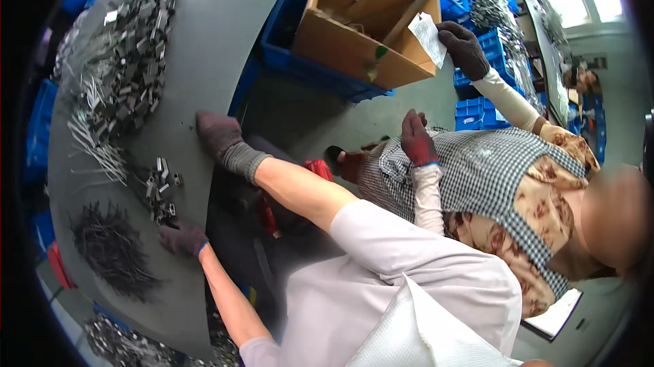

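Observation:
My left hand (182,237), in a dark glove, is low over the grey table (194,60), right at a small heap of metal clips (158,193). Its fingers look drawn together against the nearest clip; what they hold, if anything, is hidden. My right hand (221,136), in a maroon glove with a grey cuff, rests at the table's edge. Its fingers are curled together, and their inner side is out of sight. Close to my left hand lies a bundle of thin dark strips (114,251). White strips (95,142) lie beyond the clips.
A large pile of small metal pieces (139,60) covers the table's far part. A cardboard box (340,47) stands in a blue crate (279,53). Beside me a person in a checkered apron (470,162) holds a white paper (428,38). More blue crates (477,111) stand behind.

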The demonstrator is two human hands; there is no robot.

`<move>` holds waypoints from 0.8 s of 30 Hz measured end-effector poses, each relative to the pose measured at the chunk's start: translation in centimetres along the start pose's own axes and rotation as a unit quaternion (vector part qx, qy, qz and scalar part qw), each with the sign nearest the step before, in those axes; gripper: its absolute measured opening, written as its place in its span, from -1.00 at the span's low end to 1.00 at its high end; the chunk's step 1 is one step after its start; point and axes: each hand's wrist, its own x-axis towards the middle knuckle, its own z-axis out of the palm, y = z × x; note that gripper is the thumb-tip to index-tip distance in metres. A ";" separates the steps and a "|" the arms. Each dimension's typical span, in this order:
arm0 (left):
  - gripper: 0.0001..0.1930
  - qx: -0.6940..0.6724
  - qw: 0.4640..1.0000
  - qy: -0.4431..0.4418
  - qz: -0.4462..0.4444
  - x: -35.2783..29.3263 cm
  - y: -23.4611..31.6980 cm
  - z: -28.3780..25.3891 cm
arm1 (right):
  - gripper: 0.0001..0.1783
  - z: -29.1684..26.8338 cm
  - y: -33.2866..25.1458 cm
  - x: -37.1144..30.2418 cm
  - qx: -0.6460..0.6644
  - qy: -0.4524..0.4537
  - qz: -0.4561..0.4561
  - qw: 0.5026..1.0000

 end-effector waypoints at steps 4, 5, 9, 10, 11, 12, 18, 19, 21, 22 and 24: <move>-0.71 0.007 1.000 -0.019 -0.009 0.1 -1.1 2.5 | -0.88 0.5 -0.6 0.3 0.007 0.021 -0.017 1.000; -0.71 0.000 1.000 0.018 0.024 0.1 -1.7 3.4 | -0.86 0.9 -0.7 0.5 -0.007 0.009 -0.011 1.000; -0.59 0.033 0.999 -0.033 -0.021 -0.9 -3.8 6.5 | -0.82 2.2 -0.9 0.8 -0.039 -0.026 0.026 0.999; -0.58 0.031 0.999 0.001 -0.007 -1.1 -4.4 7.1 | -0.82 2.7 -0.7 0.9 -0.024 -0.008 0.005 1.000; -0.58 0.038 0.998 -0.028 -0.039 -1.5 -4.5 8.1 | -0.83 3.0 -0.3 0.8 -0.044 -0.004 -0.011 0.999; -0.56 0.001 0.999 0.025 0.026 -2.0 -3.8 9.6 | -0.83 3.5 0.2 0.8 -0.071 -0.011 -0.024 0.997; -0.57 0.497 0.854 -0.152 0.012 -2.7 -2.3 9.0 | -0.88 3.8 1.8 -0.5 -0.274 -0.092 -0.100 0.952; -0.57 0.312 0.935 -0.170 0.012 -1.6 -2.0 7.9 | -0.84 3.5 1.6 0.0 -0.258 -0.084 -0.099 0.957; -0.66 0.023 0.999 0.029 -0.029 -0.8 -0.5 3.8 | -0.76 2.5 0.7 0.5 -0.172 -0.087 -0.041 0.980; -0.65 -0.026 0.998 0.012 -0.057 0.1 0.5 2.1 | -0.72 1.7 0.3 1.0 -0.179 -0.087 -0.022 0.980; -0.66 -0.030 0.997 -0.009 -0.069 0.9 1.8 -1.7 | -0.69 0.2 -0.7 1.2 -0.168 -0.088 -0.036 0.981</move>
